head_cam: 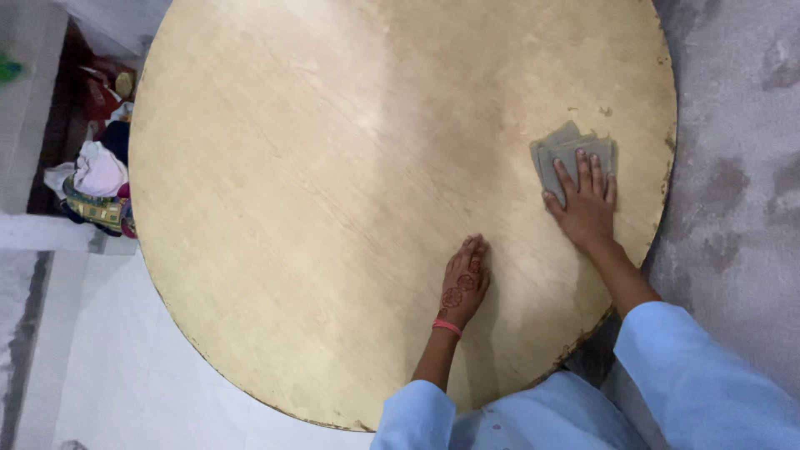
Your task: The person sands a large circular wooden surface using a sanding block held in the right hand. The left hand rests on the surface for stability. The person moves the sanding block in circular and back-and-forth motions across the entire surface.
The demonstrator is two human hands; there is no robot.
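Grey folded cloth under the right hand on a round tabletop

Pale round wooden tabletop (333, 208) carries 2 hands: the right hand (586, 204) presses flat, fingers spread, on the grey folded cloth (560, 152) near the far right rim. The left hand (462, 282) lies flat and empty, fingers together, nearer the body, well apart from the cloth. No containers show.

— Where did the head camera look from?
— From above, facing almost straight down at the round wooden tabletop (333, 208), near enough that its far edge was cut off.
— Any second view?
— Only this one.
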